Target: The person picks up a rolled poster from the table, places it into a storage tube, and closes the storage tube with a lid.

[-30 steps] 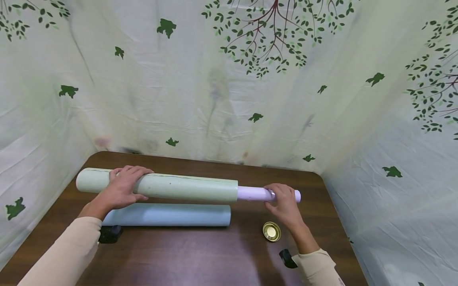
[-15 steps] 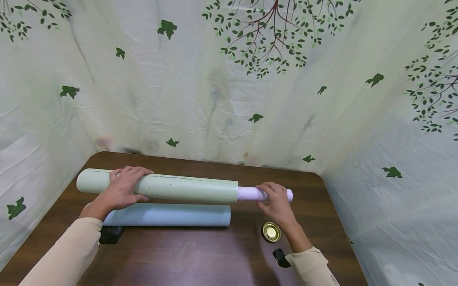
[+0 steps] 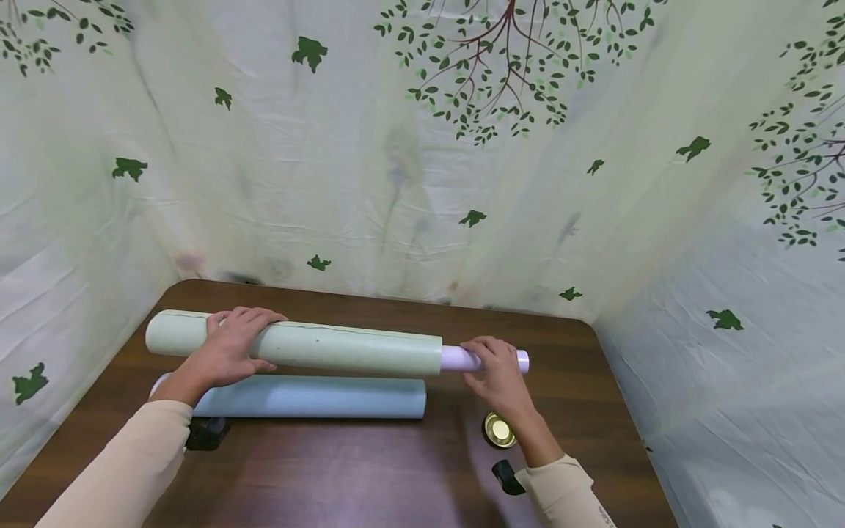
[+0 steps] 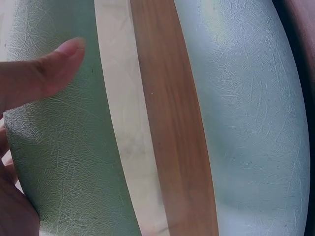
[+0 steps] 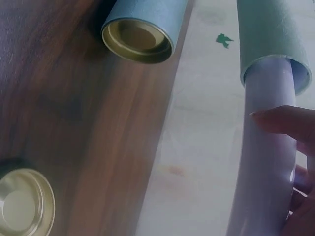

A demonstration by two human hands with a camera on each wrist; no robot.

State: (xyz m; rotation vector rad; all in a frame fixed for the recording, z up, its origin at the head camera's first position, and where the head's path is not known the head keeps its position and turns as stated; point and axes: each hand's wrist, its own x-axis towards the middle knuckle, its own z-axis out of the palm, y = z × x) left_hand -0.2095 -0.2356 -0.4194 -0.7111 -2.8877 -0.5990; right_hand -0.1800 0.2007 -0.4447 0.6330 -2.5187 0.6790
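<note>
A long pale green tube (image 3: 343, 350) is held level just above the brown table (image 3: 370, 477). My left hand (image 3: 227, 345) grips it near its left end; the thumb (image 4: 42, 78) lies across its textured skin (image 4: 64, 162). A rolled white-lilac sheet (image 3: 482, 360) sticks out of the tube's right end, and my right hand (image 3: 495, 370) grips that roll. In the right wrist view the roll (image 5: 266, 162) enters the green tube's mouth (image 5: 275, 44), with a fingertip (image 5: 280, 120) on it.
A second, pale blue tube (image 3: 310, 397) lies on the table in front of the green one; its gold-capped end (image 5: 138, 42) faces right. A loose gold cap (image 3: 498, 430) lies near my right wrist. Leaf-print cloth (image 3: 422, 169) walls in the table.
My right hand has moved left, and less of the white roll shows outside the green tube. The left hand has kept its grip in place.
</note>
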